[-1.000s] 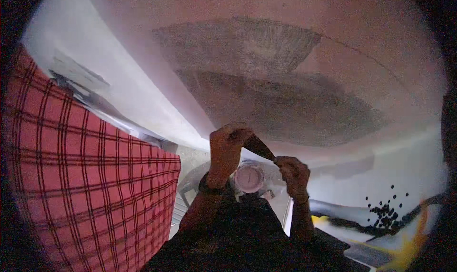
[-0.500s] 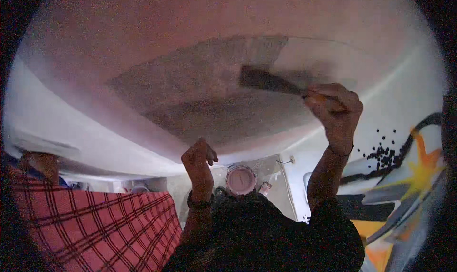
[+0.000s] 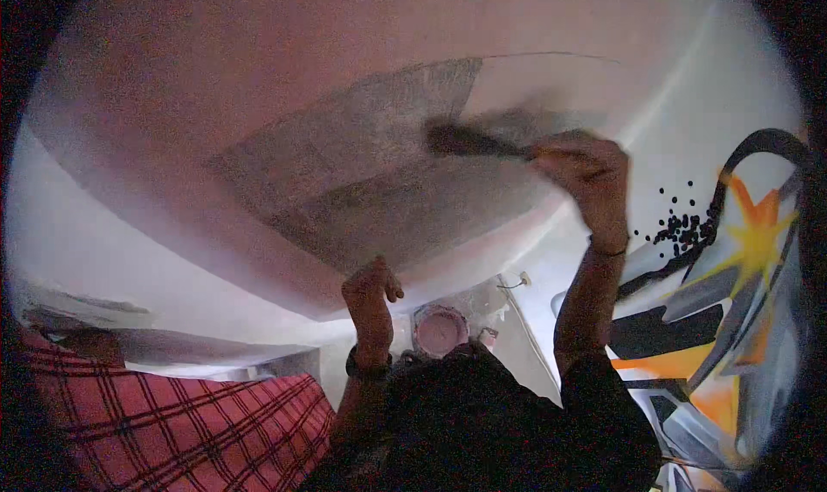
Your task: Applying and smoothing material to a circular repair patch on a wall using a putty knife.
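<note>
My right hand (image 3: 586, 171) grips a flat, dark paintbrush (image 3: 469, 140), blurred by motion, its head over a pink wall (image 3: 327, 27). Beneath and left of the brush spreads a grey-brown painted patch (image 3: 345, 139) with streaky edges. A thin curved line runs along its upper side and on to the right. Lower down, my left hand (image 3: 370, 287) is raised by the lower edge of the pink area, fingers curled in, nothing visible in them. Whether it touches the wall I cannot tell. A dark band circles the left wrist.
Below my hands on the floor stands a round pail (image 3: 440, 331) with pinkish contents. Beside it is a small pale object (image 3: 488, 337). Red plaid cloth (image 3: 189, 423) fills the lower left. At the right, a white wall carries a black, orange and yellow mural (image 3: 754, 242).
My right hand and the brush have shifted slightly left in view, and the brush now shows a narrower side. The whole view has tilted a little. My left hand stays curled.
</note>
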The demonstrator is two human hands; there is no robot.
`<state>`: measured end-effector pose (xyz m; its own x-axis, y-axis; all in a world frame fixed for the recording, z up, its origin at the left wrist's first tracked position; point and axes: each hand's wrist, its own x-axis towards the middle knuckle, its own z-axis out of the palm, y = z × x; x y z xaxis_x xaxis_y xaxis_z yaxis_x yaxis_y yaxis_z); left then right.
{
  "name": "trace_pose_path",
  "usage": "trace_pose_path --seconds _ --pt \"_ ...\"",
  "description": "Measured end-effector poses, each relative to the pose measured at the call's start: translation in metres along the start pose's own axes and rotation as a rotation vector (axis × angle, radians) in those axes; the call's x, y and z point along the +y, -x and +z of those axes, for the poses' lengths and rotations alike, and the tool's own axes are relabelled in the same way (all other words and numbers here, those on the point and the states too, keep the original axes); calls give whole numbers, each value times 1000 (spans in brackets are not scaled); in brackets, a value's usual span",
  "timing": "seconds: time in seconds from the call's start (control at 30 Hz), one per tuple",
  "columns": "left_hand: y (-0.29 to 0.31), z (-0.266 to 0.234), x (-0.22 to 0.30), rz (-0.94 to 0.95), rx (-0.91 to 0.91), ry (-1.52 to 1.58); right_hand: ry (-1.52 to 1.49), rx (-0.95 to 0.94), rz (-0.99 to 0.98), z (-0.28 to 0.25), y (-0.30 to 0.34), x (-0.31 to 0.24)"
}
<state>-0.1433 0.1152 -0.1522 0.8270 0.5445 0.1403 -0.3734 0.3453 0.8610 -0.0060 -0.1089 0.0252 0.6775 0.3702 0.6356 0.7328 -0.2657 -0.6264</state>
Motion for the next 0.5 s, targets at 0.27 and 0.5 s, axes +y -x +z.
trace_pose_path --seconds 0.27,0.5 --pt "11 1 -9 -46 -14 -69 -49 211 153 -30 -24 10" --pt "8 3 -15 -47 49 -128 56 201 423 -39 -48 -8"
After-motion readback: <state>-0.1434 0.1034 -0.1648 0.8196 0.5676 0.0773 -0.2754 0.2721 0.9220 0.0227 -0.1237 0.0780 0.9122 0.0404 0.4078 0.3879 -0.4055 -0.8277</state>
